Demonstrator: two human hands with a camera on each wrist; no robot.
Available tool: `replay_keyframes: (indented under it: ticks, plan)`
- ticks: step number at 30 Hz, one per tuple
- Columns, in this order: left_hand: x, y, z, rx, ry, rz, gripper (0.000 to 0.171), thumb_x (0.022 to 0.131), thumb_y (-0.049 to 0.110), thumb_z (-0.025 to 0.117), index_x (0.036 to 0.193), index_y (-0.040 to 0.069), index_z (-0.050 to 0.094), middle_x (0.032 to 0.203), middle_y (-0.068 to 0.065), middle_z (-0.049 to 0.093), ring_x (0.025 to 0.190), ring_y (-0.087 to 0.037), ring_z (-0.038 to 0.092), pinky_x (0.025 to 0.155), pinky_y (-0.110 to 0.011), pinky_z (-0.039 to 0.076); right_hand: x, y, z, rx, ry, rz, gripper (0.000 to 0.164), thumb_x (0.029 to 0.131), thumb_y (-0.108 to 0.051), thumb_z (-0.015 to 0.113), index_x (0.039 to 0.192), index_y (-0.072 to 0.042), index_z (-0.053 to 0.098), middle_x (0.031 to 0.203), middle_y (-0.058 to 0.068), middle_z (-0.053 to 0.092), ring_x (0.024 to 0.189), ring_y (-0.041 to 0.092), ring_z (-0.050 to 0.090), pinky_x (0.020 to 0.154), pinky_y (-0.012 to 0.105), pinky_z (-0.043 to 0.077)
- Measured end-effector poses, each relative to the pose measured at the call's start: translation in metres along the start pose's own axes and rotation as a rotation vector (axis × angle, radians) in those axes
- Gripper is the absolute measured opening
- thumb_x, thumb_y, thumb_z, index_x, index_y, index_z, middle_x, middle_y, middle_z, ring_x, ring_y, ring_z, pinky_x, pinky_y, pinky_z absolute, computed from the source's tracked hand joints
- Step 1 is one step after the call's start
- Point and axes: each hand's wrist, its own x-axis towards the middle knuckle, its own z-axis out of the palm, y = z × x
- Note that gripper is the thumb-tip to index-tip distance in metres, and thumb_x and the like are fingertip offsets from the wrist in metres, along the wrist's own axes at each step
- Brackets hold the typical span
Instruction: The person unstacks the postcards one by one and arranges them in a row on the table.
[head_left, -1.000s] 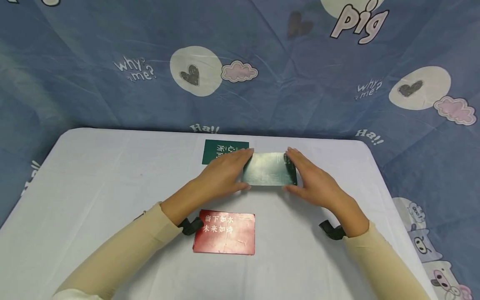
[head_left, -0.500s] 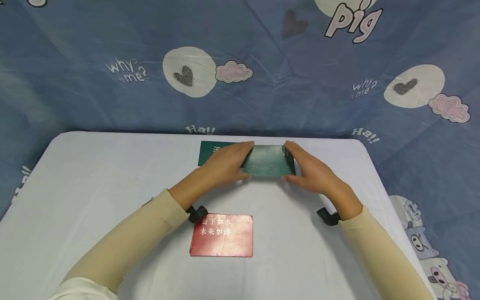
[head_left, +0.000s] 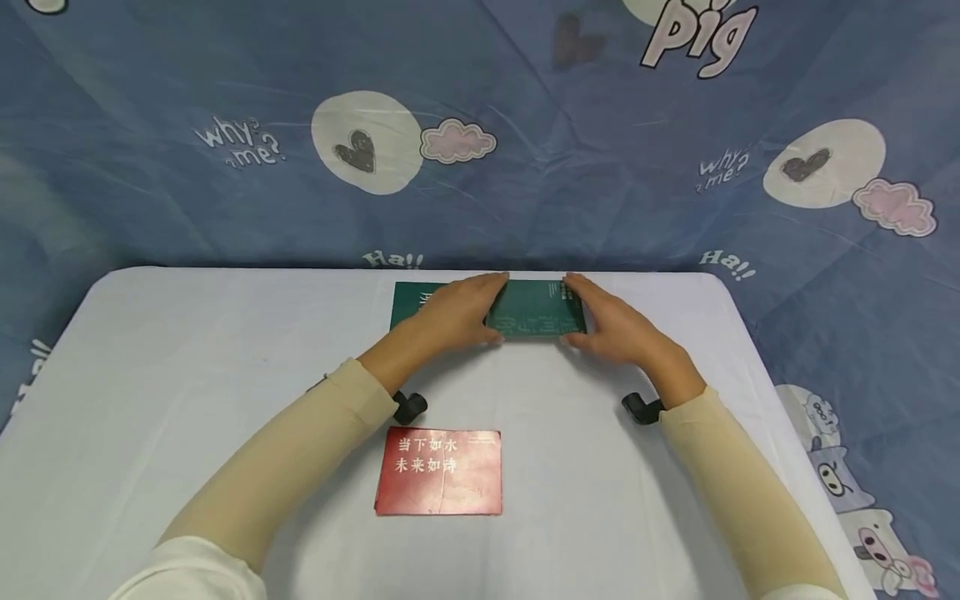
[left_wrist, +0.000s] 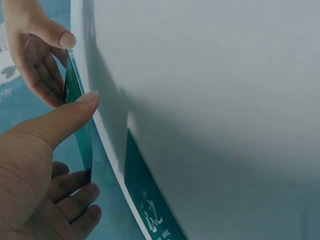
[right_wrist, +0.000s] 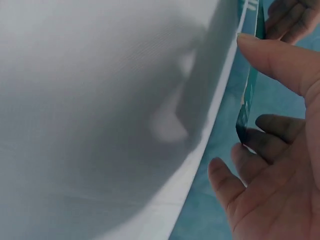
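My left hand (head_left: 461,312) and right hand (head_left: 618,325) hold a thin green postcard (head_left: 536,308) between them, one at each end, thumbs at the near edge and fingers at the far edge. Both wrist views show the held postcard (left_wrist: 82,135) edge-on, raised off the table and slightly bowed. A second green postcard (head_left: 408,302) with white characters lies flat at the back of the table, partly hidden behind my left hand. Nearer to me lie red postcards (head_left: 442,475) with white characters, in a loosely squared stack.
A white cloth covers the table (head_left: 225,375), whose back edge runs just beyond my hands. Behind it hangs a blue curtain (head_left: 555,200) printed with hearts and clouds. Black straps with small camera mounts (head_left: 642,408) sit on both wrists.
Both hands have carried the green postcard away from me toward the table's back edge, and its glare has faded to dark green. The red postcards stay where they lie.
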Motion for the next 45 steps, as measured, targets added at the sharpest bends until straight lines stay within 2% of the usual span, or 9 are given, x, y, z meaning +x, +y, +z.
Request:
replay_keyframes:
  ticks: [9, 18, 29, 37, 45]
  plan:
    - [0.011, -0.008, 0.002, -0.029, -0.024, -0.011, 0.103, 0.088, 0.04, 0.086, 0.165, 0.005, 0.027, 0.167, -0.011, 0.035, 0.152, -0.029, 0.036, 0.123, -0.045, 0.032, 0.015, 0.01, -0.001, 0.031, -0.032, 0.034, 0.096, 0.093, -0.026, 0.079, 0.167, -0.006, 0.021, 0.173, 0.014, 0.019, 0.157, 0.034, 0.021, 0.126, 0.052, 0.022]
    - [0.019, -0.013, 0.004, -0.042, -0.05, -0.002, 0.101, 0.09, 0.039, 0.085, 0.165, 0.005, 0.026, 0.168, -0.011, 0.033, 0.154, -0.029, 0.033, 0.125, -0.044, 0.028, 0.02, 0.018, 0.004, 0.063, -0.052, 0.068, 0.095, 0.094, -0.025, 0.078, 0.167, -0.006, 0.02, 0.172, 0.015, 0.021, 0.157, 0.035, 0.022, 0.126, 0.053, 0.022]
    - [0.024, -0.016, 0.005, -0.073, -0.092, -0.036, 0.099, 0.091, 0.041, 0.083, 0.165, 0.007, 0.028, 0.168, -0.009, 0.034, 0.155, -0.029, 0.031, 0.128, -0.041, 0.02, 0.024, 0.023, 0.005, 0.091, -0.067, 0.091, 0.095, 0.093, -0.025, 0.079, 0.167, -0.008, 0.02, 0.171, 0.016, 0.023, 0.156, 0.036, 0.025, 0.125, 0.054, 0.024]
    - [0.025, -0.02, 0.007, -0.09, -0.101, -0.043, 0.109, 0.089, 0.045, 0.084, 0.169, 0.013, 0.018, 0.169, -0.009, 0.033, 0.153, -0.033, 0.033, 0.125, -0.048, 0.028, 0.025, 0.026, 0.008, 0.114, -0.075, 0.093, 0.095, 0.094, -0.025, 0.078, 0.168, -0.01, 0.02, 0.173, 0.014, 0.02, 0.157, 0.036, 0.02, 0.126, 0.054, 0.02]
    - [0.025, -0.021, 0.009, -0.091, -0.114, -0.044, 0.108, 0.089, 0.046, 0.083, 0.169, 0.014, 0.018, 0.169, -0.007, 0.032, 0.154, -0.04, 0.03, 0.126, -0.051, 0.023, 0.025, 0.03, 0.012, 0.135, -0.078, 0.082, 0.093, 0.094, -0.023, 0.078, 0.167, -0.01, 0.023, 0.174, 0.012, 0.016, 0.159, 0.034, 0.016, 0.127, 0.054, 0.017]
